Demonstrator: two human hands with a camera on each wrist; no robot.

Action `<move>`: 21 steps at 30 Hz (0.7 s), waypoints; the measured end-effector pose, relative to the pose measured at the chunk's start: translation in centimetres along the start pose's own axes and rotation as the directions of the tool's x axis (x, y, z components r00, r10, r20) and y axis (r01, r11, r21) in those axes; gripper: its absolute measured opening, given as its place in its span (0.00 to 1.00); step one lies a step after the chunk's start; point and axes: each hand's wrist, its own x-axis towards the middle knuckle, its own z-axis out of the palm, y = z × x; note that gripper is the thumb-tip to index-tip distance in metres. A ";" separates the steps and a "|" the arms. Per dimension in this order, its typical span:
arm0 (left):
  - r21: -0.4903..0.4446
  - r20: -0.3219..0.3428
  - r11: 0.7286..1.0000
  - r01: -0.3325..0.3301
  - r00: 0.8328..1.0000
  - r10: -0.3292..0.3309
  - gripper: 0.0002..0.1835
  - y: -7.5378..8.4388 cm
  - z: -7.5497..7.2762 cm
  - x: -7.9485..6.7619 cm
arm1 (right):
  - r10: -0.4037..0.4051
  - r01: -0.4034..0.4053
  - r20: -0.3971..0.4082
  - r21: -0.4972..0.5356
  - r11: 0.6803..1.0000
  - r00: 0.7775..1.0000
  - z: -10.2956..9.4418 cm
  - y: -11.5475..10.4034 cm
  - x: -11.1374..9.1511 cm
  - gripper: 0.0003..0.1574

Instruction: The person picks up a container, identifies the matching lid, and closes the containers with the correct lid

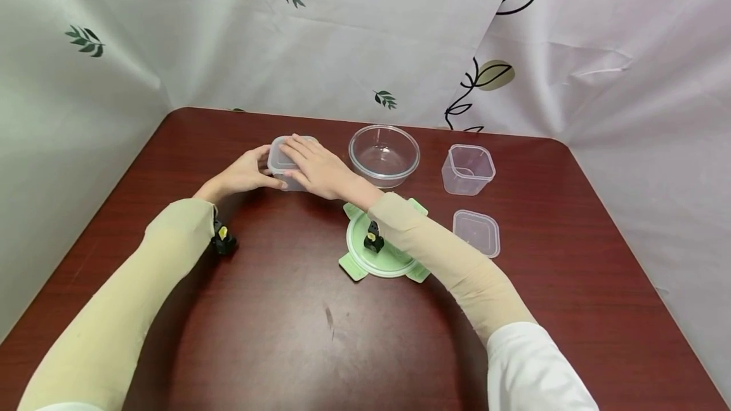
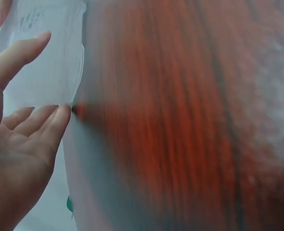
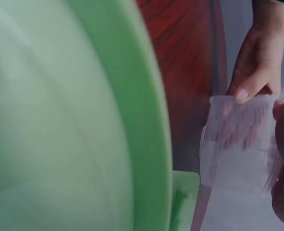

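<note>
At the back left of the table stands a small clear plastic container [image 1: 295, 184] with a frosted lid [image 1: 278, 157] on top. My left hand [image 1: 242, 173] holds it from the left side, thumb along the front wall and fingers round the far side. Across the lid lies my right hand [image 1: 321, 171], its fingers extended flat and its thumb near the front edge. In the left wrist view the left thumb and fingertips frame the container [image 2: 43, 79]. The right wrist view shows the container [image 3: 238, 161] between both hands.
A round glass bowl [image 1: 384, 152] stands right of the container. Nearer me lies a green lid [image 1: 388, 265] with side tabs, partly under my right forearm. An uncovered square plastic container [image 1: 465, 182] and its flat lid [image 1: 476, 233] are farther right. Cloth hangs behind the table [image 1: 257, 322].
</note>
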 end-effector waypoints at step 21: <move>0.297 -0.133 0.934 0.201 0.977 -0.168 0.44 3.9 0.7 -3.1 | -0.028 0.017 -0.145 -0.077 0.997 0.989 -2.8 0.0 -1.9 0.31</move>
